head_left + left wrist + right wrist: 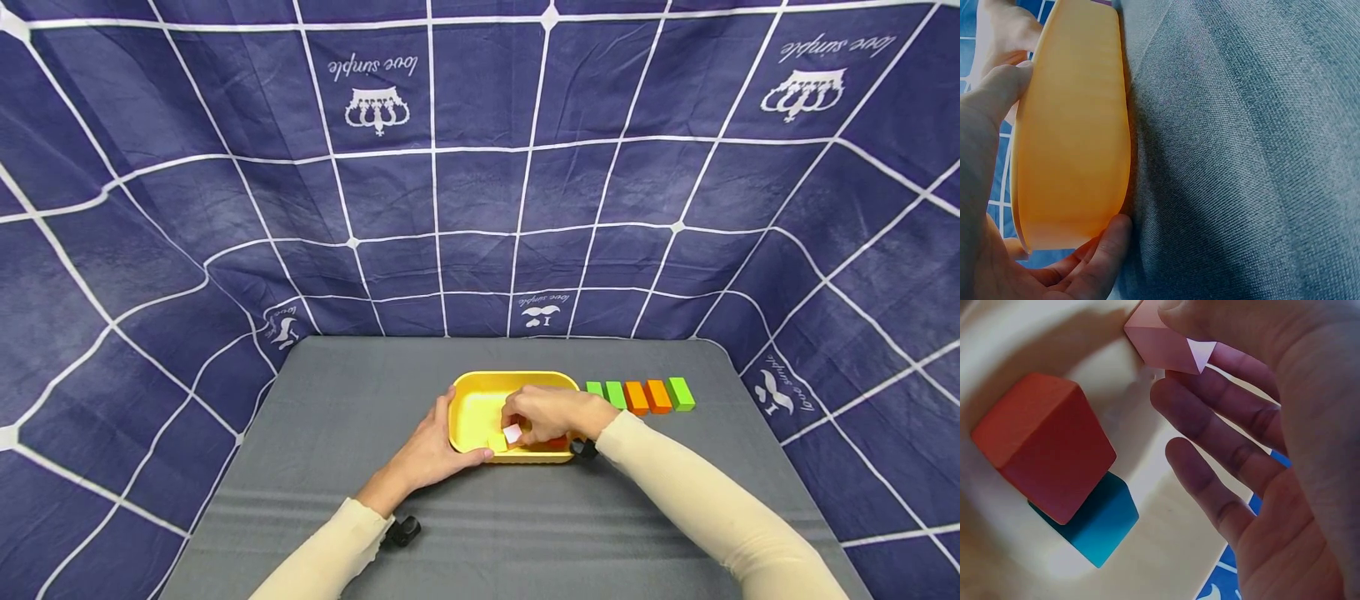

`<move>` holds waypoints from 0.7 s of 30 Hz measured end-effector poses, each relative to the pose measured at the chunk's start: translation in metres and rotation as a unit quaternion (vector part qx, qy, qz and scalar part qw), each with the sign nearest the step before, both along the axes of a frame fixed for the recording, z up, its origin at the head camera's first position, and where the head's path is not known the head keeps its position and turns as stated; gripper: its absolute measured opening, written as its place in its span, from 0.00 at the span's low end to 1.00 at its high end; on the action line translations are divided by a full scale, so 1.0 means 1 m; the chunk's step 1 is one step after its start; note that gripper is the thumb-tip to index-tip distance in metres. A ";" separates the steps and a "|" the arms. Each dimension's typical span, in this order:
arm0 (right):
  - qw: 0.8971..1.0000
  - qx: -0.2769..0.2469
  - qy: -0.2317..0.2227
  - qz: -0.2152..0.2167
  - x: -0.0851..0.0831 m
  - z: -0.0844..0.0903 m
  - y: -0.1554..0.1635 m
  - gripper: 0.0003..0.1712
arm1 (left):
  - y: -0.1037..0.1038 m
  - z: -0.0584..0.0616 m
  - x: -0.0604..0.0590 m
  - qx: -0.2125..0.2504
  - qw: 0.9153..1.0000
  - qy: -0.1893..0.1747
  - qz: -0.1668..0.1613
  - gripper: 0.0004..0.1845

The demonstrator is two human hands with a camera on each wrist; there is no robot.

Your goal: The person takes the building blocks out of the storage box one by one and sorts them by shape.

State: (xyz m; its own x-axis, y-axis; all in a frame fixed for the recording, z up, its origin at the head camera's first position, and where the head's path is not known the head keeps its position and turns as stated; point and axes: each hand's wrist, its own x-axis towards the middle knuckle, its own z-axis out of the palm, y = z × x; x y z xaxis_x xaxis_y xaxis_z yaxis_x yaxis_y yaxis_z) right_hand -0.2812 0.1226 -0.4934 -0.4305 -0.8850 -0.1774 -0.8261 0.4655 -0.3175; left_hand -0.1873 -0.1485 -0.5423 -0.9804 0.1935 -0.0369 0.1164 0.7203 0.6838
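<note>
A yellow plastic bin [474, 404] stands on the grey cloth. My left hand [431, 447] grips its left end, the thumb along the near rim and the other fingers around the side and low against the wall [1072, 137]. Inside the bin, my right hand [546, 410] pinches a pink block [1163, 339] between thumb and fingers. A yellow block [497, 443] lies just left of the pink one. Under the right palm are a red block [1047, 447] and a teal block [1107, 519], the red one partly covering the teal in the right wrist view.
To the right of the bin, a row holds green blocks [681, 393] and orange blocks [659, 397], its left end partly hidden by the right hand. Grey cloth [360, 392] covers the table. Blue checked fabric [480, 192] hangs behind and at both sides.
</note>
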 end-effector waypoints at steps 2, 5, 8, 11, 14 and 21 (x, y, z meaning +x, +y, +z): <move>1.000 -0.002 0.002 0.000 0.000 -0.001 0.000 0.10 | 0.000 0.000 0.000 0.000 1.000 0.000 0.000 0.76; 1.000 -0.001 0.003 -0.006 0.000 -0.001 0.000 0.10 | 0.000 0.000 0.000 -0.001 1.000 0.002 0.000 0.76; 1.000 -0.002 0.002 -0.011 0.001 -0.002 0.000 0.10 | 0.000 0.000 0.000 -0.002 1.000 0.001 0.000 0.76; 1.000 -0.005 -0.001 -0.018 0.001 -0.001 0.001 0.10 | 0.000 0.000 0.001 -0.002 1.000 -0.001 0.001 0.76; 1.000 -0.006 0.003 -0.025 0.002 0.000 0.002 0.10 | 0.000 0.000 0.000 -0.001 1.000 -0.001 0.001 0.76; 0.999 -0.019 0.027 -0.028 0.001 -0.001 0.006 0.11 | -0.001 -0.001 0.000 0.002 1.000 0.005 -0.005 0.76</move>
